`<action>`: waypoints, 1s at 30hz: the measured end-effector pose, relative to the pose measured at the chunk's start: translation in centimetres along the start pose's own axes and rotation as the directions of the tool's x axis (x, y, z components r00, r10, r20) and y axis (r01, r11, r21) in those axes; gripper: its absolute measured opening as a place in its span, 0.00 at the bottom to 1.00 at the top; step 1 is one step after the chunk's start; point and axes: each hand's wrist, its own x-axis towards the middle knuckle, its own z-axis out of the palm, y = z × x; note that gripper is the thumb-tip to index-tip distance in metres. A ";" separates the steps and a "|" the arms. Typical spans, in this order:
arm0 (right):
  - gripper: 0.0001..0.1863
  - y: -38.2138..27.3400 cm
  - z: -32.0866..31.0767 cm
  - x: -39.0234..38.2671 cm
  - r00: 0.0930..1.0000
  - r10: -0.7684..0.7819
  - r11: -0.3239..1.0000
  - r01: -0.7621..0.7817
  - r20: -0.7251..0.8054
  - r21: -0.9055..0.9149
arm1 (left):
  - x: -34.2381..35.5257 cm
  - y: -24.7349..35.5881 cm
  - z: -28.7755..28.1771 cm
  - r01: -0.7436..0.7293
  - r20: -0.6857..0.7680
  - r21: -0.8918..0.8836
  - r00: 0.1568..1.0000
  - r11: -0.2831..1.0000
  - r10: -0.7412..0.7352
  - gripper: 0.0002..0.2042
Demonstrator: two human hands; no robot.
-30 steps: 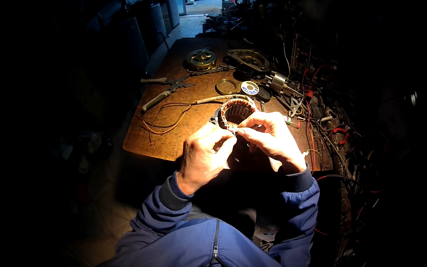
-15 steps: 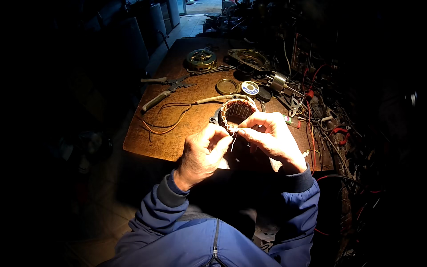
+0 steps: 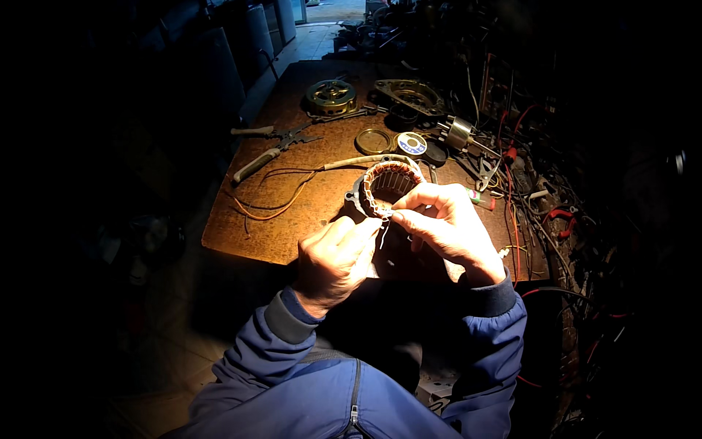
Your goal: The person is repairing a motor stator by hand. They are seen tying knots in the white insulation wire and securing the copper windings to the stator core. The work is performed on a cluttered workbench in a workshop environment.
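Observation:
A motor stator [image 3: 358,192] stands on the brown table near its front edge, a ring of copper windings [image 3: 391,170] bound with white cord around its top. Both hands meet at the ring's near rim. My left hand [image 3: 333,256] is closed, its fingertips against the rim; what they pinch is hidden. My right hand [image 3: 452,225] pinches the white lacing cord at the rim between thumb and forefinger. A loose end of the white cord [image 3: 384,235] hangs below the fingertips. From the stator's far side a pale sleeve [image 3: 355,162] with thin wires runs left.
Pliers [image 3: 262,162] and a second plier-like tool [image 3: 292,137] lie at the left. Farther back are a brass-coloured motor cover [image 3: 331,97], another metal housing [image 3: 411,95], a round tin lid [image 3: 374,142] and a blue-and-white spool [image 3: 412,144]. A metal rotor [image 3: 459,134] and tangled wires [image 3: 515,205] crowd the right.
My left hand has turned over, knuckles now up, with its fingertips still at the rim. My right hand and the stator hold their place.

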 end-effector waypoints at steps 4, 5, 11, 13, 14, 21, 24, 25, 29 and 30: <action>0.11 -0.3 0.0 -0.1 0.999 0.032 0.999 -0.032 -0.005 -0.011 | 0.6 0.5 -0.6 -0.079 0.056 0.130 0.996 0.988 0.072 0.15; 0.11 -0.3 0.0 -0.1 0.999 0.049 0.999 -0.049 -0.003 -0.015 | 0.9 0.8 -0.8 -0.103 0.072 0.172 0.993 0.980 0.092 0.15; 0.11 0.3 0.2 -0.1 0.999 -0.053 0.999 0.053 -0.004 0.006 | 2.3 1.1 -1.9 -0.264 0.264 0.276 0.945 0.924 0.191 0.11; 0.11 -0.2 0.2 -0.1 1.000 0.000 1.000 0.000 -0.010 -0.026 | 2.6 1.3 -2.0 -0.306 0.305 0.297 0.928 0.905 0.214 0.10; 0.11 -0.4 0.2 -0.1 1.000 0.024 0.999 -0.024 -0.013 -0.041 | 2.7 1.3 -1.9 -0.341 0.309 0.320 0.919 0.884 0.243 0.10; 0.11 -0.5 -0.1 -0.1 1.000 -0.015 0.999 0.015 0.005 -0.050 | 3.3 -0.5 -2.6 -0.307 0.307 0.162 0.919 0.938 0.248 0.12; 0.11 -0.5 -0.1 0.3 1.000 -0.006 0.997 0.008 0.022 -0.076 | 3.0 -0.8 -3.1 -0.286 0.242 0.138 0.938 0.948 0.248 0.15; 0.11 -0.4 -0.2 0.3 1.000 -0.012 0.997 0.014 0.022 -0.073 | 3.2 -0.7 -3.3 -0.288 0.241 0.153 0.938 0.945 0.247 0.15; 0.09 -0.4 -0.4 0.0 1.000 -0.013 0.997 0.015 0.024 -0.079 | 4.5 -0.5 -3.3 -0.299 0.182 0.155 0.945 0.942 0.270 0.14; 0.09 -0.4 -0.3 0.0 1.000 -0.012 0.997 0.014 0.029 -0.078 | 4.6 -1.0 -3.1 -0.301 0.157 0.157 0.948 0.941 0.278 0.14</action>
